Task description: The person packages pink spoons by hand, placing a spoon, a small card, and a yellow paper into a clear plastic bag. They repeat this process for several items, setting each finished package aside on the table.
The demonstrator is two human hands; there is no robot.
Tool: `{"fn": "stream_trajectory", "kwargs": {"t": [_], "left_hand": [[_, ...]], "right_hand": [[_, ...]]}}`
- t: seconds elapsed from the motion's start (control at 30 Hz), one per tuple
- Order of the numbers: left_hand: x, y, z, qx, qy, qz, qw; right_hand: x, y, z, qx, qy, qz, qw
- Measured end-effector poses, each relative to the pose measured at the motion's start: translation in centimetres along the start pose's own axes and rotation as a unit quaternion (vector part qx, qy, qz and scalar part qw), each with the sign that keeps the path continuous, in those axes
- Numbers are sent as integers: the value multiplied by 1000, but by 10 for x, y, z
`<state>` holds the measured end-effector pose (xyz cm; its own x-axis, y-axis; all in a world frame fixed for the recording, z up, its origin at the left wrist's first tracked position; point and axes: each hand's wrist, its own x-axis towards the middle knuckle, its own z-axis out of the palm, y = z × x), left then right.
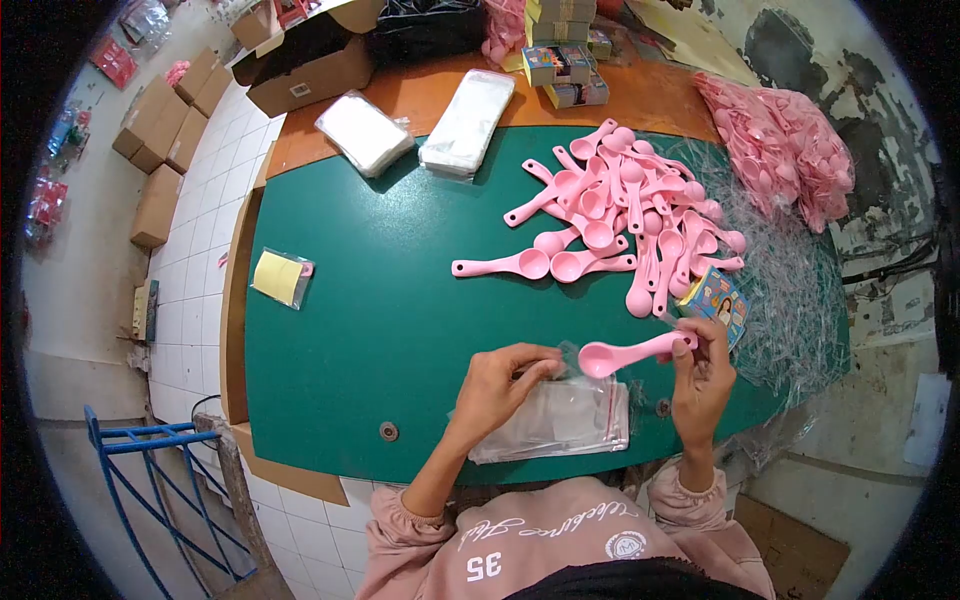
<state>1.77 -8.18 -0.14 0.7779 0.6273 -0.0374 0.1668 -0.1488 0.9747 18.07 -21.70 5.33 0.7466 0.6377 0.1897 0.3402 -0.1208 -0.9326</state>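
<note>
My right hand (703, 385) pinches a pink measuring spoon (625, 354) by the end of its handle, bowl pointing left. My left hand (508, 388) has its thumb and forefinger closed on a thin clear plastic bag (569, 357), close to the spoon's bowl. Below both hands lies a stack of clear plastic bags (560, 425) at the table's near edge. A large pile of pink spoons (610, 205) spreads over the table beyond my right hand. Just behind that hand sits a stack of printed cards (718, 300), partly covered by my fingers.
A small bag with a yellow card (281, 277) lies at the left of the green table (350, 330). Two bundles of bags (467, 125) (365, 133) lie at the back. Clear strips (790, 300) litter the right side, below bagged spoons (780, 145). Card stacks (560, 65) stand behind.
</note>
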Motion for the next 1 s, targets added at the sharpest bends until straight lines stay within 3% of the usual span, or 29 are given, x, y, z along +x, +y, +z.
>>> {"fn": "stream_trajectory", "kwargs": {"t": [0.07, 0.1, 0.17, 0.27, 0.4, 0.47, 0.53, 0.7, 0.83, 0.93, 1.0], "left_hand": [[1, 1, 1, 45, 12, 46, 998], [0, 5, 0, 54, 4, 31, 998], [0, 10, -1, 64, -4, 16, 998], [-2, 13, -5, -10, 14, -39, 999], [-3, 6, -6, -109, -6, -66, 992], [-4, 5, -6, -168, -21, -79, 982], [-4, 12, -6, -205, -39, -124, 970], [-3, 16, -8, -236, -61, -145, 959], [-3, 16, -11, -218, -53, -169, 960], [-2, 19, -8, -203, -87, -121, 968], [-2, 20, -5, -210, -107, -104, 966]], "right_hand": [[-5, -1, 2, -15, -13, -13, 1000], [-5, -2, 3, -15, -12, -13, 1000], [-4, -5, 4, -184, -70, -117, 973], [-7, 2, 6, -223, -71, -142, 962], [-6, 4, 7, -212, -12, -136, 968], [-5, 4, 8, -3, 58, -24, 998], [-1, 2, 10, 50, 62, -24, 996], [-2, -2, 17, 102, 33, -64, 992], [-1, 2, 12, 63, -11, -79, 995], [-1, 0, 15, 48, -14, -80, 996], [4, -4, 14, -27, -126, -84, 988]]}}
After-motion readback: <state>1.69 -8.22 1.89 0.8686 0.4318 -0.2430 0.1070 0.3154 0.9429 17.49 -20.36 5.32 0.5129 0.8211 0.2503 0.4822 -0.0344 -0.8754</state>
